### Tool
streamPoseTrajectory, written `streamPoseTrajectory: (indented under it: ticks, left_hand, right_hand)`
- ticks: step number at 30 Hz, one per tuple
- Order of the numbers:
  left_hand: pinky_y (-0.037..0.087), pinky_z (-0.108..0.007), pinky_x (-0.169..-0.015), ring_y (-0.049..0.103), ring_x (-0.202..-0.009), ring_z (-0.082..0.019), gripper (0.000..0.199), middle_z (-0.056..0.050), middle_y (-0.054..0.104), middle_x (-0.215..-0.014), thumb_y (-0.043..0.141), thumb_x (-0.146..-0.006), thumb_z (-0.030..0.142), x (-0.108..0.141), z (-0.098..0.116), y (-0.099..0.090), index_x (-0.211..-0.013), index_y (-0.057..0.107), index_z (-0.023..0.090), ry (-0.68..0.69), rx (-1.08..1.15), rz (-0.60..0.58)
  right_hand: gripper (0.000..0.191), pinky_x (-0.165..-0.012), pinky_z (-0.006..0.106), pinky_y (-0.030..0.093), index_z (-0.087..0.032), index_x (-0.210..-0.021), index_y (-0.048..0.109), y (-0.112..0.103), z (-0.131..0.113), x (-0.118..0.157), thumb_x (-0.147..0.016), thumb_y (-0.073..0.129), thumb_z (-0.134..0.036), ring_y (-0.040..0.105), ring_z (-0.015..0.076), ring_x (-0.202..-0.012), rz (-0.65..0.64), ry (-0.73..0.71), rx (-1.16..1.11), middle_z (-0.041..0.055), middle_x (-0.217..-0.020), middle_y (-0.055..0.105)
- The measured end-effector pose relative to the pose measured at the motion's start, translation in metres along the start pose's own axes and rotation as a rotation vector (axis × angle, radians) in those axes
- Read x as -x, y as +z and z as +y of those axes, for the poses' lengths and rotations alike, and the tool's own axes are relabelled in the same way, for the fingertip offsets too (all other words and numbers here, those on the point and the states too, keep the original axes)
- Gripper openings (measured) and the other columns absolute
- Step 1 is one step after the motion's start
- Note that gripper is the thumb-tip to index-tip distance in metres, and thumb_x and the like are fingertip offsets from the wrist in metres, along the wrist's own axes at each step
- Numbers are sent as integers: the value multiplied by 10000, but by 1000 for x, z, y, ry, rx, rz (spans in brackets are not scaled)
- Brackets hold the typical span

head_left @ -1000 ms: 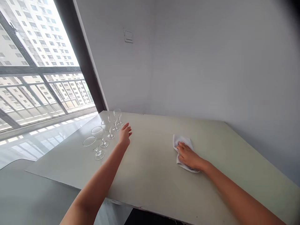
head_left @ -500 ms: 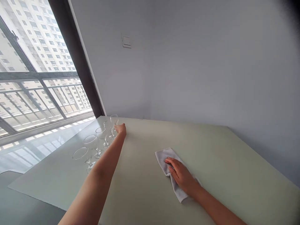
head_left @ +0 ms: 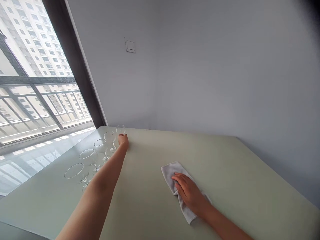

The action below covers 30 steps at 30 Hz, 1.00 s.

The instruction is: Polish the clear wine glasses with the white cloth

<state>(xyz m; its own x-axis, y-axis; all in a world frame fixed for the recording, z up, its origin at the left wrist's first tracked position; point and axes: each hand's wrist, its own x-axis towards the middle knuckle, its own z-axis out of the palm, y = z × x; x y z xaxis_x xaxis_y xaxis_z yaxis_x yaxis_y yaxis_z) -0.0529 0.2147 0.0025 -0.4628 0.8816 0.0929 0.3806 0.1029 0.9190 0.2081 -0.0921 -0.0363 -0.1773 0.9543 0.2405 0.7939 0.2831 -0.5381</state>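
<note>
Slender bare forearms (head_left: 103,181), bare fingers (head_left: 180,177)

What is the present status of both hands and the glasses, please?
Left hand at far glass, exact grip hidden. Right hand resting on cloth. Four nearer glasses upright, roughly in line. Left forearm partly blocks view of them.

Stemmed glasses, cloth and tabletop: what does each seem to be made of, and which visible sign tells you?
Stemmed glasses: probably clear, glossy glass; see-through bowls and bright rims suggest it, though clear plastic is possible.
Cloth: likely soft, matte textile; it lies creased and bent.
Tabletop: smooth and even, pale green; perhaps coated board or glass, the look leaves it open.
</note>
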Motion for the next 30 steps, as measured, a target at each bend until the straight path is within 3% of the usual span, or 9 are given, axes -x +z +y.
streamPoseTrajectory:
  ticks: [3, 6, 10, 13, 17, 20, 24, 27, 30]
  left_hand:
    - [480, -365, -757, 557, -897, -170, 325, -82, 550, -1059, 491, -837, 324, 28, 1, 17, -1102, 505, 137, 18, 15, -142]
    - [455, -256, -625, 563, -718, -125, 228, -36, 592, -848, 516, -798, 308, 71, 4, 27, -969, 550, 162, 122, 36, -290]
    - [361, -203, -518, 493, -570, -93, 147, 22, 551, -659, 541, -739, 308, 134, 9, 20, -844, 557, 206, 285, 42, -466]
    - [328, -210, -517, 451, -552, -92, 105, 33, 541, -643, 537, -736, 306, 169, 12, 8, -790, 553, 218, 366, 33, -538]
    - [336, -237, -564, 483, -635, -126, 108, 6, 580, -716, 463, -797, 288, 193, 5, -1, -787, 546, 219, 554, -97, -507]
    - [350, -273, -604, 504, -742, -178, 161, -31, 589, -700, 414, -834, 269, 199, -3, -2, -765, 547, 210, 740, -276, -414]
    - [363, -350, -735, 504, -890, -231, 141, -58, 617, -710, 436, -832, 233, 199, -11, -4, -789, 567, 206, 948, -379, -306]
    - [348, -369, -844, 509, -966, -222, 131, -63, 634, -766, 437, -832, 194, 197, -13, -5, -830, 567, 201, 1064, -331, -278]
    - [339, -349, -902, 563, -792, -171, 144, -42, 626, -729, 415, -848, 192, 198, -14, -5, -805, 552, 200, 1100, -301, -310]
  right_hand:
    - [331, -957, 358, 378, -209, -1166, 507, 2, -1, -1, -911, 319, -305, 457, 186, -1129, 27, -35, 43, 60, -1183, 541]
    - [356, -904, 380, 402, -205, -1206, 476, 5, -1, -2, -886, 392, -334, 487, 214, -1053, 50, -89, 144, 72, -1139, 555]
    - [401, -796, 375, 437, -171, -1199, 497, 9, -2, 1, -852, 451, -366, 534, 225, -902, 43, -47, 284, 103, -1045, 561]
    - [298, -669, 323, 435, -191, -1029, 595, 6, -2, 3, -862, 414, -358, 553, 187, -748, 10, 47, 254, 76, -928, 577]
    - [285, -658, 296, 405, -195, -747, 584, -7, 4, 1, -847, 415, -402, 527, 170, -703, 213, 216, -134, 26, -757, 568]
    - [282, -589, 275, 394, -205, -705, 535, -20, 16, -4, -777, 502, -476, 486, 149, -606, 459, 392, -671, -18, -620, 508]
    - [263, -567, 258, 406, -216, -688, 529, -35, 27, -8, -668, 646, -450, 480, 122, -585, 603, 428, -1293, -38, -629, 510]
    - [224, -581, 267, 420, -220, -684, 556, -41, 19, -9, -653, 678, -405, 501, 125, -613, 651, 425, -1419, -32, -662, 539]
    - [186, -620, 274, 429, -225, -704, 596, -44, -3, -15, -673, 668, -394, 520, 136, -668, 680, 407, -1389, -23, -707, 570]
